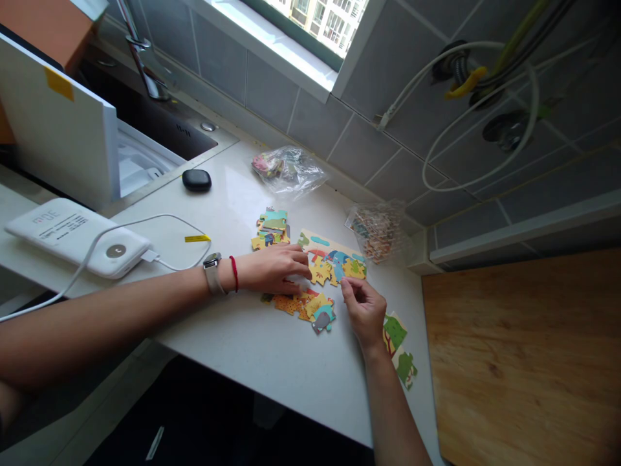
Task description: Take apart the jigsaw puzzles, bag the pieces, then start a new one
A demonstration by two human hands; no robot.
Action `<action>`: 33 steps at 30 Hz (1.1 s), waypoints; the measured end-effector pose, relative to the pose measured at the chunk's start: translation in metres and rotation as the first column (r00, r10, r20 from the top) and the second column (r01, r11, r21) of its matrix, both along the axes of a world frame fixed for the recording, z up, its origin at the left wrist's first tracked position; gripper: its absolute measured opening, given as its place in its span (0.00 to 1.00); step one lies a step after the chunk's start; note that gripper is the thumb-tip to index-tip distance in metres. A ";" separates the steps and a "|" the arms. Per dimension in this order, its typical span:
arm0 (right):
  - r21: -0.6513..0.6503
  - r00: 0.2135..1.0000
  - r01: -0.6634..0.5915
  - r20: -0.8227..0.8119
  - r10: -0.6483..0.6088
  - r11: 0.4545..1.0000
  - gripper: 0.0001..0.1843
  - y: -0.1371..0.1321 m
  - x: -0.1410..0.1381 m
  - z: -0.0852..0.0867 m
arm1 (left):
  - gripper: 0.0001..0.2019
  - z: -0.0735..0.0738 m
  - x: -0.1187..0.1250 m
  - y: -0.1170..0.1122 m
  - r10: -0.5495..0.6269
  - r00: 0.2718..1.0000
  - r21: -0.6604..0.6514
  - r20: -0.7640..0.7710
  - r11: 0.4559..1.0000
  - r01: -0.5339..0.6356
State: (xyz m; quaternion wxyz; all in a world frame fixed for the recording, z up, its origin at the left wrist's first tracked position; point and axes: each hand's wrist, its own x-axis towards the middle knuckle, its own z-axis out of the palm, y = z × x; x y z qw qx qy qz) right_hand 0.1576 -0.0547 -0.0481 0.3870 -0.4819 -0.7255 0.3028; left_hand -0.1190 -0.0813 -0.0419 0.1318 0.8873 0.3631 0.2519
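My left hand (280,268) reaches across the counter with its fingers apart, over the near edge of the puzzle pieces. A partly joined puzzle strip (323,246) with animals on it lies just beyond my hands. My right hand (363,305) is closed in a pinch at the lower edge of a blue-and-yellow puzzle piece (338,264); the fingertips partly cover the contact. Nearer to me are several loose orange and yellow pieces, one showing a grey animal (323,318). A small stack of pieces (272,226) lies beyond my left hand. Green tree pieces (405,367) lie beside my right forearm.
Two clear bags of pieces, one colourful (286,169) and one brownish (377,230), lie near the tiled wall. A white power bank (80,236) with a cable, a black case (196,180) and a sink (160,126) are to the left. A wooden board (524,349) is at right.
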 end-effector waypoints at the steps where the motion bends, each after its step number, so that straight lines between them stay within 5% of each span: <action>1: 0.007 1.000 0.006 0.005 -0.006 1.000 0.14 0.001 0.001 0.000 | 0.10 -0.001 -0.002 0.001 0.042 0.999 0.021 -0.014 0.999 -0.042; 5: -0.027 1.000 0.014 -0.012 -0.014 1.000 0.16 0.003 0.001 -0.001 | 0.13 -0.005 -0.017 0.009 0.350 0.935 0.082 -0.066 0.935 -0.344; 8: -0.045 1.000 0.009 -0.028 -0.010 0.999 0.16 0.004 0.001 -0.002 | 0.32 -0.006 -0.033 0.014 0.625 0.758 0.004 -0.185 0.772 -0.636; 11: -0.054 0.999 0.010 -0.042 -0.013 0.998 0.16 0.004 0.001 -0.003 | 0.44 -0.005 -0.043 0.017 0.712 0.634 -0.085 -0.302 0.642 -0.762; 23: -0.094 0.998 -0.012 -0.057 0.006 0.996 0.16 0.005 0.001 -0.007 | 0.32 -0.001 -0.040 0.021 0.636 0.770 -0.047 0.037 0.771 -0.635; 33: -0.103 0.999 -0.047 -0.024 0.044 0.994 0.16 0.005 0.004 -0.010 | 0.27 -0.011 -0.038 0.025 0.598 0.769 -0.058 0.225 0.796 -0.602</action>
